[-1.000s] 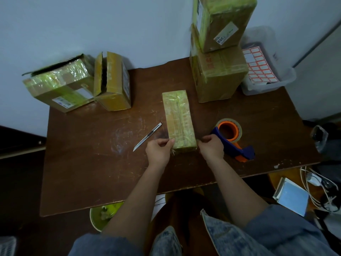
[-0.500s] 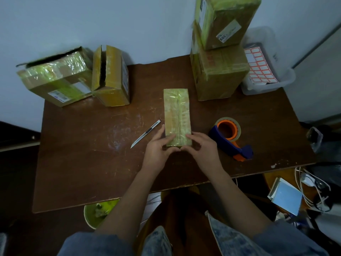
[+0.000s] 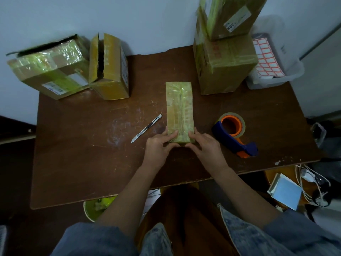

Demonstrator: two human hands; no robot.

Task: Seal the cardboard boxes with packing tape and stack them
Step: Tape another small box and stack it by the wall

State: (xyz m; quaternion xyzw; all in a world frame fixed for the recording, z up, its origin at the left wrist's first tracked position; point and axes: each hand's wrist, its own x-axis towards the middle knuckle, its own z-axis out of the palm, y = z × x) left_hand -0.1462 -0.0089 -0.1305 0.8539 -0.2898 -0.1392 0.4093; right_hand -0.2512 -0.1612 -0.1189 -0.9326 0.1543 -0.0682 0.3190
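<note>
A long narrow cardboard box [image 3: 179, 108] covered in shiny tape lies in the middle of the brown table [image 3: 88, 163]. My left hand [image 3: 158, 148] holds its near left corner, thumb on top. My right hand [image 3: 204, 146] holds the near right corner the same way. An orange and blue tape dispenser [image 3: 233, 132] lies to the right of the box, untouched. Two taped boxes [image 3: 224, 60] stand stacked at the back right. At the back left sit an open-flapped box [image 3: 108, 69] and a tilted taped box [image 3: 49, 67].
A utility knife [image 3: 146, 128] with its blade out lies just left of the narrow box. A clear plastic bin [image 3: 276, 78] holding red-bordered label sheets sits at the back right corner. Below the table edge are a green cup [image 3: 96, 207], a notebook [image 3: 285, 193] and cables [image 3: 311, 183].
Both hands moved from the sides of the box's near end onto its near corners, thumbs now on the top face. The box turned slightly straighter on the table.
</note>
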